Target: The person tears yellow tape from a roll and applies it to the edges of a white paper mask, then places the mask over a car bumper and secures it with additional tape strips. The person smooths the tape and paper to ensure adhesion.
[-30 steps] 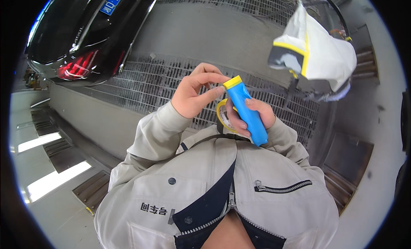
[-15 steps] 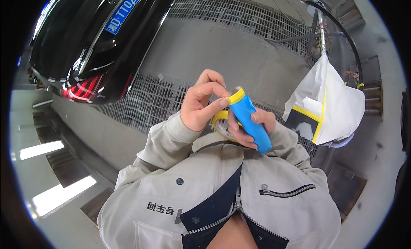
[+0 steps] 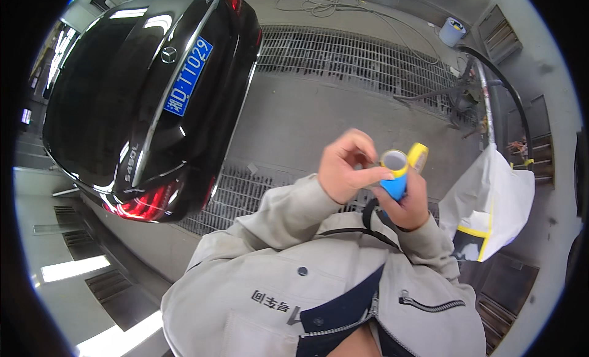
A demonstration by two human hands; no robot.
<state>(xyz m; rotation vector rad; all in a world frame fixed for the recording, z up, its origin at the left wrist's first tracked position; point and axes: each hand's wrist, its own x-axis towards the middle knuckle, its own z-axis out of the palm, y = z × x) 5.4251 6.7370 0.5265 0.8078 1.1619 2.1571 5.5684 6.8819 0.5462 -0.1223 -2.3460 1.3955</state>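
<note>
A roll of blue masking film (image 3: 394, 186) with a yellow tape edge stands tilted in front of me, its hollow core facing up. My right hand (image 3: 410, 205) is closed round its blue body. Beside the core, next to my right fingers, is a roll of yellow masking tape (image 3: 418, 155); how it is held is hidden. My left hand (image 3: 348, 168) is at the film roll's left, slightly blurred. Its thumb reaches to the yellow rim, and its bent index finger stands apart from the thumb.
A black car (image 3: 138, 99) stands at the left, rear towards me. Floor grating (image 3: 343, 47) crosses behind my hands. At the right, white sheeting with yellow tape (image 3: 491, 200) hangs near a metal pole (image 3: 486, 105) and a black hose (image 3: 512, 81). A white bucket (image 3: 452, 31) stands far right.
Both hands and the film roll have shifted right in view. The roll has tipped so its core shows, and the yellow tape now appears to its right. My left index finger has left the rim.
</note>
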